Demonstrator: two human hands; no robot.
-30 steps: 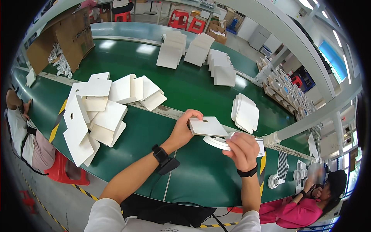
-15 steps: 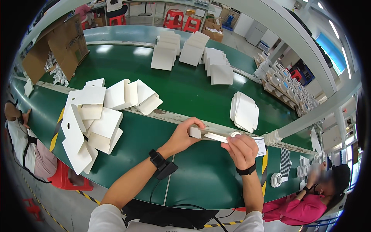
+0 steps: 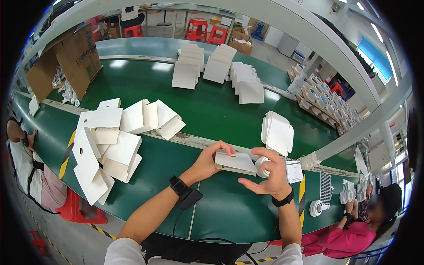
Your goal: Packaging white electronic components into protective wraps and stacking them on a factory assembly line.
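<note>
Left hand [image 3: 206,163]: fingers clamped on the white box [image 3: 236,162] at its left end, holding it roughly flat above the green desk [image 3: 229,210]. Right hand [image 3: 274,179]: thumb and forefinger wide apart, just off the box's right end. White round pieces [image 3: 263,173] sit beside the curled right fingers; contact, cannot tell. Step in hand, my judgement: working at the box's right end. Next move probably calls for a steady left grip and careful right fingertips.
</note>
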